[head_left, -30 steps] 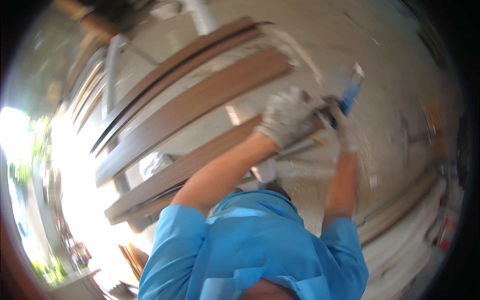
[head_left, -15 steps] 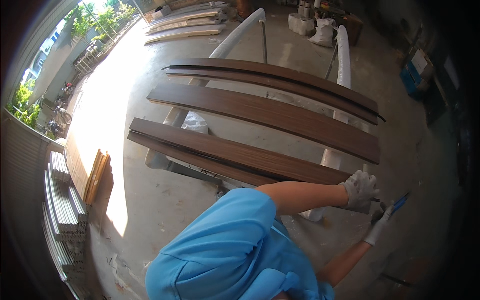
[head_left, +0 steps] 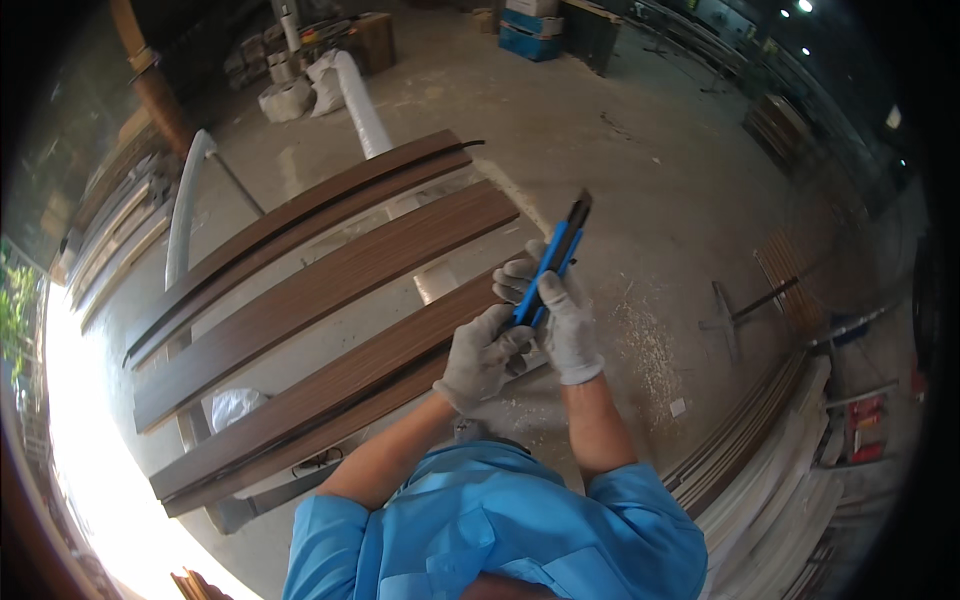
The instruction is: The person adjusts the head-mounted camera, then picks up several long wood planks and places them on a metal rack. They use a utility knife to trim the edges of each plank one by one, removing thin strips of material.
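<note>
A blue and black utility knife (head_left: 553, 258) is in front of me, tilted, its blade end up and away. My right hand (head_left: 570, 335), in a whitish work glove, is closed round its handle, thumb along the near side. My left hand (head_left: 478, 358), gloved alike, has its fingers closed at the knife's lower end. Just left of the hands lies the nearest brown plank (head_left: 370, 385), with a dark strip along it; its right end is partly hidden by my left hand. Beyond it are a middle plank (head_left: 330, 300) and a far plank (head_left: 300, 210) with a black strip poking out at the ends.
Plastic-wrapped rails (head_left: 362, 105) carry the planks. White debris (head_left: 640, 350) is scattered on the floor at right. Long profiles (head_left: 770, 480) are stacked at lower right, near a red item (head_left: 865, 425). Blue boxes (head_left: 530, 38) and white sacks (head_left: 287, 100) stand farther back.
My left hand has left the plank's end and come to the knife in my right hand. The view has swung right, and the knife is now raised between both hands.
</note>
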### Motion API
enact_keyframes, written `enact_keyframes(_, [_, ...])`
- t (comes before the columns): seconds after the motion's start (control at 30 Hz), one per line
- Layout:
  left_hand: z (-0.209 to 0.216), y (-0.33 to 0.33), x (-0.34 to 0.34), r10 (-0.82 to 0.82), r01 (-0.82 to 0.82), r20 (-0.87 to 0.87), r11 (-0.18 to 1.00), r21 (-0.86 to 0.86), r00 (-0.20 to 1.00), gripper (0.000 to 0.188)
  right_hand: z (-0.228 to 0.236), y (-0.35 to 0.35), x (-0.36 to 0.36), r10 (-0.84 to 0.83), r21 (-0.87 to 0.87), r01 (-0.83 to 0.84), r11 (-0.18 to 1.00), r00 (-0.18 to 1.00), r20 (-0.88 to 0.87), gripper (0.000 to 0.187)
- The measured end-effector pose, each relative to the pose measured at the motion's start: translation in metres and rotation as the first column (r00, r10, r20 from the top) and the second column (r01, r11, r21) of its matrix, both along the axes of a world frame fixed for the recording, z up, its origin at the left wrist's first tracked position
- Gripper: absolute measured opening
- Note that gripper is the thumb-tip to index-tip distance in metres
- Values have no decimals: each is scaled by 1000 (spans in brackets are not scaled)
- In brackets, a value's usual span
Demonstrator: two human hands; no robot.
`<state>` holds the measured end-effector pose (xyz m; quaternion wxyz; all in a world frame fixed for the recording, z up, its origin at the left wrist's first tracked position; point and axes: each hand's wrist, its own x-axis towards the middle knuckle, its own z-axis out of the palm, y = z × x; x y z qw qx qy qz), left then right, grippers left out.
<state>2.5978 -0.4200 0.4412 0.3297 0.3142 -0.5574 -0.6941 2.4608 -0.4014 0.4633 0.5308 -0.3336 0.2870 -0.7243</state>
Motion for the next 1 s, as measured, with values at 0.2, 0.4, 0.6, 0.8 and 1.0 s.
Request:
enact_keyframes(0.2, [1,10,7,66,-66,-16,998,2,998,21,-13,4,7,50,-31,-49,998,998,33,52])
enact_keyframes(0.4, [14,9,21,189,-35,332,907,-420,924,20,14,30,-5,-365,-24,425,905,744,-560,65])
enact_keyframes(0.6, [12,26,34,272,380,575,527,-760,772,14,18,74,-34,-339,-316,-134,939,-502,-796,62])
enact_keyframes(0.8, [-1,32,74,591,309,500,400,-863,633,28,-28,79,-32,-41,-36,61,998,85,-996,35])
enact_keyframes(1.0, [-26,23,132,826,363,370,219,-906,424,22,-43,83,-61,-34,63,313,948,294,-955,34])
